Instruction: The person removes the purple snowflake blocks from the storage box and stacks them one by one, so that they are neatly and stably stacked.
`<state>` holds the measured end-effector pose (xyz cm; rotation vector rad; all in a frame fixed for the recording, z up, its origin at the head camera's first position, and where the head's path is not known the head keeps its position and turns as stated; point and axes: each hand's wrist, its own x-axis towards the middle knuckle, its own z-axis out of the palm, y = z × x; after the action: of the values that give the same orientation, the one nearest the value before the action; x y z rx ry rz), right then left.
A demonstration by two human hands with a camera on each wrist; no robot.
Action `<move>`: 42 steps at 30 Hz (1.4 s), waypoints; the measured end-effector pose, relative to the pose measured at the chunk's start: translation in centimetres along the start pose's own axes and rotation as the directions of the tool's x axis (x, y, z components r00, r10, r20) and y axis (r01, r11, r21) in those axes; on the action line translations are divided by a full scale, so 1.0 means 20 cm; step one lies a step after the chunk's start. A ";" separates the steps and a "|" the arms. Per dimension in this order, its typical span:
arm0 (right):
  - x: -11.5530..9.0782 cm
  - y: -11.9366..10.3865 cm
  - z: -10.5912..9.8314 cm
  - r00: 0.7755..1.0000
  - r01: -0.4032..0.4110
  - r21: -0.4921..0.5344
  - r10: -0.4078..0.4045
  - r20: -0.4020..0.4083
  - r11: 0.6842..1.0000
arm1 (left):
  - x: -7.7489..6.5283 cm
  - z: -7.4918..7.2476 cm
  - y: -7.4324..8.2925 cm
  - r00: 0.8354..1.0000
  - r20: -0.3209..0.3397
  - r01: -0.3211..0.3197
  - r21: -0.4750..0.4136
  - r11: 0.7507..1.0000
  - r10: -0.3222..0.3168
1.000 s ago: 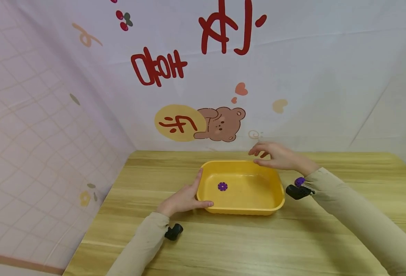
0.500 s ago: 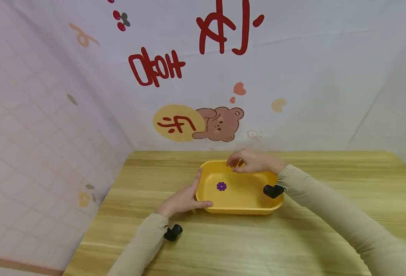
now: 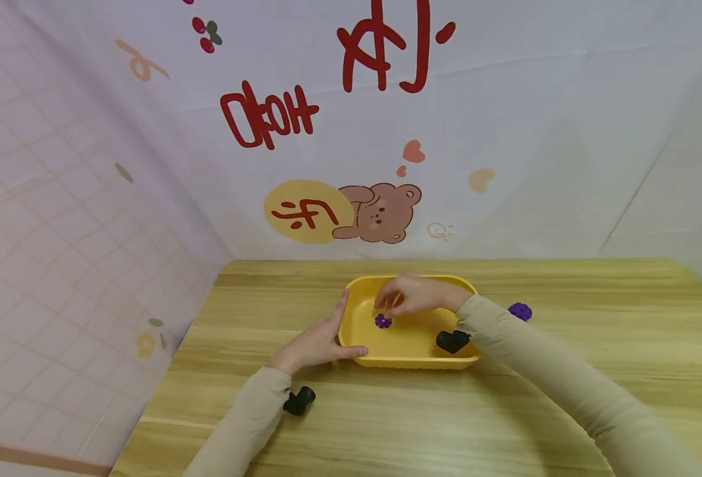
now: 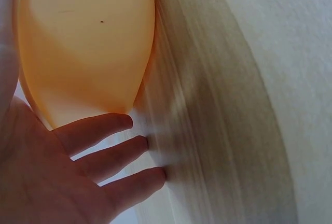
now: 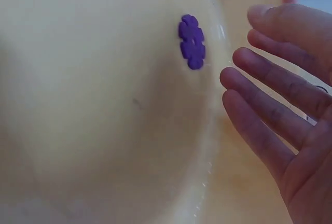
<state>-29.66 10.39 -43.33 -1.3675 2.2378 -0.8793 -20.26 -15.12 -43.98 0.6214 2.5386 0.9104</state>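
A yellow plastic basin (image 3: 419, 364) stands on the wooden table. My left hand (image 3: 315, 344) holds its near-left corner, thumb over the front rim and index finger along the left side; in the left wrist view, the other fingers (image 4: 106, 156) lie straight beside the outer wall. Inside, toward the left, a purple snowflake disc (image 3: 382, 323) with a notched edge lies on the floor. My right hand (image 3: 416, 293) reaches down into the basin, fingertips right by this disc. The right wrist view shows its fingers (image 5: 264, 73) spread and apart from the purple disc (image 5: 192, 45).
More purple notched discs (image 3: 520, 311) lie on the table right of the basin, partly behind the right sleeve (image 3: 541, 351). A printed white cloth (image 3: 506, 132) rises at the table's back edge. Black cameras (image 3: 299, 401) sit on both wrists.
My right hand has moved left and down from beyond the basin's far-right rim to the disc inside. Its sleeve now uncovers more of the purple discs on the right. The left hand stays put.
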 end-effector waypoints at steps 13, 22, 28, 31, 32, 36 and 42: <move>0.03 0.06 0.07 1.000 -0.016 0.071 0.015 0.018 0.997 | -0.01 0.00 0.00 1.000 0.004 0.002 0.023 1.000 -0.002; 0.01 0.07 0.09 0.999 0.003 0.040 -0.005 0.050 0.999 | 0.00 0.00 0.01 1.000 0.007 0.001 0.018 1.000 -0.001; 0.01 0.06 0.09 0.995 0.006 0.119 -0.018 0.094 0.993 | 0.01 0.00 0.00 1.000 0.004 -0.007 0.033 0.999 0.007; 0.01 0.06 0.09 0.995 0.009 0.116 -0.020 0.094 0.993 | 0.01 0.00 0.00 1.000 0.005 -0.005 0.032 0.999 0.005; 0.01 0.07 0.09 0.995 0.013 0.111 -0.023 0.094 0.994 | 0.01 0.00 0.00 1.000 0.006 -0.004 0.032 0.999 0.004; 0.02 0.07 0.10 0.994 0.036 0.082 -0.044 0.096 0.996 | 0.01 0.00 0.00 1.000 0.010 0.001 0.032 0.999 -0.002; 0.03 0.06 0.11 0.993 0.066 0.070 -0.073 0.092 0.995 | 0.00 -0.01 0.00 1.000 0.014 0.004 0.032 0.999 -0.004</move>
<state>-29.32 9.62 -45.76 -1.4334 2.0828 -0.8859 -20.36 -15.13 -43.82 0.6301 2.5460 0.8627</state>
